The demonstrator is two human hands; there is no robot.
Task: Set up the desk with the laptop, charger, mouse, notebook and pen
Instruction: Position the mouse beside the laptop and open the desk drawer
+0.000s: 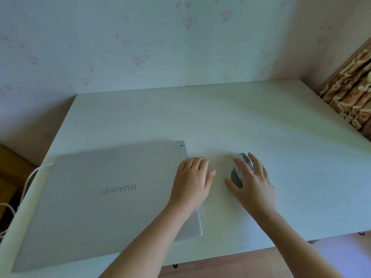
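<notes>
A closed silver laptop (104,199) lies on the left half of the white desk (251,121), its logo upside down to me. A white charger cable (30,177) runs from the laptop's far left corner down over the desk's left edge. My left hand (192,181) rests flat on the laptop's right edge, fingers loosely curled, holding nothing. A grey and white mouse (239,173) sits on the desk just right of the laptop. My right hand (253,183) lies over the mouse, fingers spread across its top and thumb at its left side. No notebook or pen is in view.
A flowered wall runs along the desk's far edge. A patterned brown curtain (349,97) hangs at the right, close to the desk's far right corner. Wooden floor (230,265) shows below the desk's near edge. Dark furniture stands at the left.
</notes>
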